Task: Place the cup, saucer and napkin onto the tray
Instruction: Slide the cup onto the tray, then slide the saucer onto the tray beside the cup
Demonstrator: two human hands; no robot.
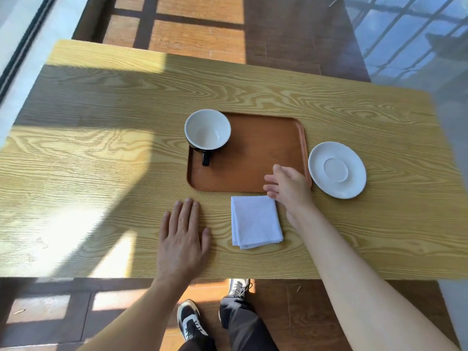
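A brown tray (pixel 255 158) lies in the middle of the wooden table. A cup (pixel 207 130), white inside and black outside, stands upright in the tray's far left corner with its handle toward me. The white saucer (pixel 336 169) rests on the table just right of the tray. A folded white napkin (pixel 255 221) lies on the table in front of the tray. My right hand (pixel 287 186) hovers over the tray's near right corner, fingers apart, holding nothing. My left hand (pixel 183 236) lies flat on the table, left of the napkin.
The light wooden table (pixel 101 148) stretches wide to the left and right, partly in sunlight. Its near edge runs just below my left hand. Dark wood floor and my shoes show beneath. A glass wall stands at the right.
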